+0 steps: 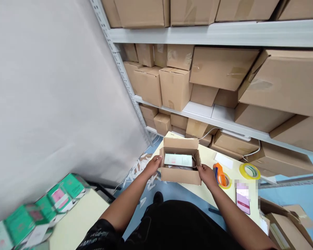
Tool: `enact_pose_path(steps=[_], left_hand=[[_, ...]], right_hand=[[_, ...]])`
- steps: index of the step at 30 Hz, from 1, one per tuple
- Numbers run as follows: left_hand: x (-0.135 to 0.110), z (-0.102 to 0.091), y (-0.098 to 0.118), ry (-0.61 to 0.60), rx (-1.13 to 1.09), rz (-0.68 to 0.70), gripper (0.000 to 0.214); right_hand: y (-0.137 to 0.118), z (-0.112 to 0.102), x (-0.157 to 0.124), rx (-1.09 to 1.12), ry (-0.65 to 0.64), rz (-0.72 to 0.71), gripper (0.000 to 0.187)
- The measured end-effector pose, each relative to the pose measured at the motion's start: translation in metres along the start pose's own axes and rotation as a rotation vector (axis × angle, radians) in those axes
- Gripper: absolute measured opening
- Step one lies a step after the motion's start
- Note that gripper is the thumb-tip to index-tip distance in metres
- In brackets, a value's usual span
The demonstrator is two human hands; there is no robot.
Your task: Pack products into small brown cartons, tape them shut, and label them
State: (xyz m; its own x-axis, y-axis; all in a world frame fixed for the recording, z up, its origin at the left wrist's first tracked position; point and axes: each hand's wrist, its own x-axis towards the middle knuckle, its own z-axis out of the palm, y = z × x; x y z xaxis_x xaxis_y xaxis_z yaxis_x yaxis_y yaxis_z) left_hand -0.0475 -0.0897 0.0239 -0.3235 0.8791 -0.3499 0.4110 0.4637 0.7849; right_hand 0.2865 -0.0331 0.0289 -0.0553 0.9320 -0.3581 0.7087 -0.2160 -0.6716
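Black cloth on the wearer's body [182,225] lies nearest the camera, with a short black sleeve [101,232] bearing slanted white lettering that seems to read "UNIV", the rest lost in folds. Beyond it sits an open, oblong brown cardboard carton [181,176], over a pale yellow desk [208,153]; whether it rests there or is held just above, I cannot tell. Its mouth faces up, long flaps spread, and its long axis runs left to right across the wearer's front. Inside, a slim pale mint box [181,160] with faint pink print lies along that same axis; its wording is too small to read. The bare left hand [153,165] has its fingers curled onto the carton's left end; the bare right hand [206,174] grips the right end, its fingers bent against the wall.

Right of the carton are an orange-and-blue tape dispenser [218,172], a yellow-rimmed tape roll [240,171] and a phone [243,201], its lilac screen partly pixelated. Left of the carton and nearer the wearer stand green printed boxes [19,222], their lettering blurred. Behind the carton, plain brown boxes [173,86] fill a white metal rack [211,33].
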Motion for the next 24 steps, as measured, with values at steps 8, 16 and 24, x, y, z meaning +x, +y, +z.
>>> enact_pose_path(steps=[8, 16, 24], left_hand=[[-0.086, -0.048, -0.017, 0.456, 0.057, -0.068, 0.032], [-0.209, -0.092, -0.081, 0.677, 0.187, -0.162, 0.024], [-0.329, -0.173, -0.152, 0.776, 0.231, -0.298, 0.026]], right_hand=[[0.003, 0.005, -0.008, -0.215, -0.167, -0.166, 0.044], [-0.024, 0.07, -0.038, -0.306, -0.389, -0.343, 0.047], [-0.083, 0.165, -0.105, -0.385, -0.531, -0.499, 0.045]])
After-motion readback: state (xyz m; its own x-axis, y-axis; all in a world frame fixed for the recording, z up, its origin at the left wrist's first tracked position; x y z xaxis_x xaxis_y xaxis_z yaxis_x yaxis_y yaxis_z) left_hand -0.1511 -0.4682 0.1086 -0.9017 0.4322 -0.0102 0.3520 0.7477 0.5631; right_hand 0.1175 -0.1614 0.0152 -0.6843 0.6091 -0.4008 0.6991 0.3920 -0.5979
